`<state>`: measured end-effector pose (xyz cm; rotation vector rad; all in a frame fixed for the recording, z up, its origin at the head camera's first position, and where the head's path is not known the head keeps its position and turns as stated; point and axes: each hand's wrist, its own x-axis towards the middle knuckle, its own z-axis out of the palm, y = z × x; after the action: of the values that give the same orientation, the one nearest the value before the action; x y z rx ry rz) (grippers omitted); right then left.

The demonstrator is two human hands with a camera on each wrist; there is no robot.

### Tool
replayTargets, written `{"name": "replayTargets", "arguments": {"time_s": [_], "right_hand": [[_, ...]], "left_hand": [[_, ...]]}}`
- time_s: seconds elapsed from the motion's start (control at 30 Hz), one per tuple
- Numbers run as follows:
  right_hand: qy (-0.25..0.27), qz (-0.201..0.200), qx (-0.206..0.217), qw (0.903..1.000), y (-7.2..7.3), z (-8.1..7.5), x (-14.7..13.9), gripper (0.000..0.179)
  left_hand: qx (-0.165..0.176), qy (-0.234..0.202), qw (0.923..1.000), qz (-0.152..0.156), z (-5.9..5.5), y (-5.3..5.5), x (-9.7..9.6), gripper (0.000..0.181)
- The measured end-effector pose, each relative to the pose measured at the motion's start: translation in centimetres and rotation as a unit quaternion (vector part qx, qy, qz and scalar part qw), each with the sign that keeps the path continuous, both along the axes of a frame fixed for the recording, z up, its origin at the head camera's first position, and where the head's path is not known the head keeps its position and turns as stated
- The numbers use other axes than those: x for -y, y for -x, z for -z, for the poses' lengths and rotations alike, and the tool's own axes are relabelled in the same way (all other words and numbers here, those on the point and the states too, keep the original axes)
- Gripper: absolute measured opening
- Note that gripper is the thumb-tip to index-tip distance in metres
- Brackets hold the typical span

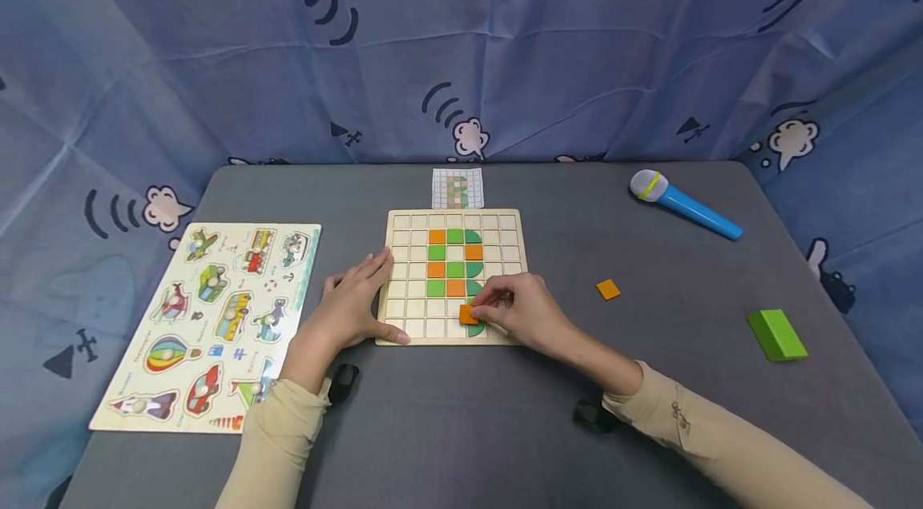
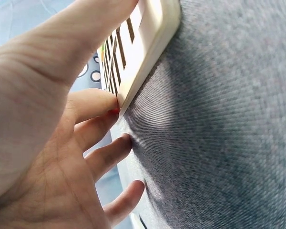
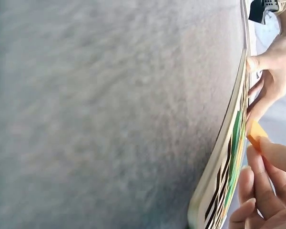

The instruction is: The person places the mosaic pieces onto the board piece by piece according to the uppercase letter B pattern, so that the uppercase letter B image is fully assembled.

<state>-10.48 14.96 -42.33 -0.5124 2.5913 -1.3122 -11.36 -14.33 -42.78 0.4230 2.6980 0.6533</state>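
A wooden grid board (image 1: 509, 239) lies flat on the grey table, with orange and green squares and green rounded pieces set in its cells. My right hand (image 1: 530, 313) pinches an orange square tile (image 1: 467, 315) between thumb and fingertips over the board's lower rows. In the right wrist view that tile (image 3: 255, 133) is tilted, its edge close to the board. My left hand (image 1: 344, 310) rests at the board's left side, thumb on the near left corner and fingers spread along the edge. Under my right fingers some cells are hidden.
Behind the board lies a small pattern card (image 1: 457, 188). A vehicle picture puzzle (image 1: 241, 300) lies at left. To the right are a loose orange tile (image 1: 608, 289), a blue toy microphone (image 1: 692, 208) and a green block (image 1: 777, 335). A blue curtain (image 1: 577, 52) hangs behind.
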Motion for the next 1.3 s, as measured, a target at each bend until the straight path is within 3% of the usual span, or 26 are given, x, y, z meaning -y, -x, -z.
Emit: {"name": "replayTargets", "arguments": {"time_s": [0.23,0.7,1.1,1.3], "right_hand": [[-0.007,-0.009,0.008,0.9999,-0.2,0.3,1.4,0.004],[-0.086,-0.014,-0.063,0.9942,-0.3,0.8,1.7,0.011],[-0.085,-0.006,-0.042,0.9954,0.4,-0.1,-4.5,0.007],[-0.113,-0.044,-0.017,0.9924,0.3,-0.6,-7.9,0.011]], "left_hand": [[0.002,0.001,1.0,0.0,0.0,0.0,-0.1,0.127],[0.011,0.0,0.9999,-0.004,-0.2,0.0,-0.1,0.127],[0.008,-0.002,0.9999,-0.005,-0.2,0.0,0.1,0.127],[0.012,-0.001,0.9999,-0.004,-0.2,0.0,0.1,0.128]]}}
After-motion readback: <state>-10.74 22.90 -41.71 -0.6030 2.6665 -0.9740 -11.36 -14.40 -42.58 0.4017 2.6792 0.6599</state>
